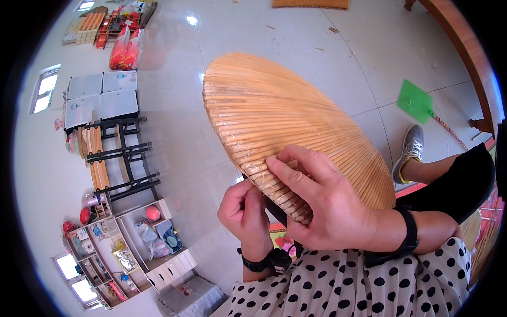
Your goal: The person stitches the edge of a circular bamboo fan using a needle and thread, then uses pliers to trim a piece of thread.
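Observation:
A large, round, tan piece of straw stalks (296, 111), laid side by side and bound along the rim, stands tilted before me; it looks like a woven mat or fan. My right hand (330, 203) grips its near edge, thumb and forefinger on the bound rim and the other fingers curled round the lower side. Close under that rim, my left hand (245, 214) is closed in a pinch. Whatever lies between its fingertips is too small or hidden to make out. Dark bands circle both wrists.
Folded tables with black legs (124, 153) and a shelf unit (150, 238) line the left wall. A green fly swatter (414, 100) and straw scraps (332, 30) lie on the tiled floor. Wooden furniture (467, 47) stands at right, beyond a shoe (409, 153).

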Tool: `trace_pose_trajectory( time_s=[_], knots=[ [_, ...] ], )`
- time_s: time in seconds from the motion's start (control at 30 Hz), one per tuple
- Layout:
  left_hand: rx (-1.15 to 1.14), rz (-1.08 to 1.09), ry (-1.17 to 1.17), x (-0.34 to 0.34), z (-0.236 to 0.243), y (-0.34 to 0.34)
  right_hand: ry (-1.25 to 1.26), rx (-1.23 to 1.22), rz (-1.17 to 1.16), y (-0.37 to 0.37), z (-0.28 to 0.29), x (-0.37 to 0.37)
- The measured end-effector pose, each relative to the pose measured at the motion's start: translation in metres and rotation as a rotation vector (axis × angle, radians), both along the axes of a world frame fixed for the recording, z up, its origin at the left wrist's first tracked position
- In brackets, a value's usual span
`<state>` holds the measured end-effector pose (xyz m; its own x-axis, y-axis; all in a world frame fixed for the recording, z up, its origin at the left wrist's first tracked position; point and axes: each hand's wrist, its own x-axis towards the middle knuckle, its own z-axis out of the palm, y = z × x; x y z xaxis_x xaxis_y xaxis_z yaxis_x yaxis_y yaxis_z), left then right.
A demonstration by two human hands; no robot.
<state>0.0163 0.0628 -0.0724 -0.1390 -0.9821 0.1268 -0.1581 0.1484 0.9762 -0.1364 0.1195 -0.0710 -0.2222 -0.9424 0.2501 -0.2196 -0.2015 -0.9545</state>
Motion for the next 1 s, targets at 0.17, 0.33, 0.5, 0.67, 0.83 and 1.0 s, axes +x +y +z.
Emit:
trace_pose_trajectory(
  time_s=[0.17,0.33,0.5,0.67,0.83,1.0],
  knots=[
    [-0.016,0.002,-0.027,-0.004,0.005,0.0,0.007,-0.009,-0.003,0.001,0.002,0.001],
    [0.004,0.017,-0.088,-0.009,0.011,0.0,0.01,-0.009,0.009,0.001,0.001,0.002],
    [0.01,-0.01,-0.179,-0.013,0.022,-0.003,-0.025,0.015,0.001,0.001,0.0,-0.001],
    [-0.049,-0.106,-0.189,-0.005,0.018,-0.003,-0.019,-0.005,0.022,0.001,0.002,-0.004],
    [-0.097,-0.152,-0.211,-0.006,0.018,-0.004,-0.003,-0.011,0.021,0.004,0.003,-0.009],
    [-0.077,-0.169,-0.244,-0.013,0.023,-0.005,0.052,0.004,0.016,0.007,0.006,-0.015]
  ],
)
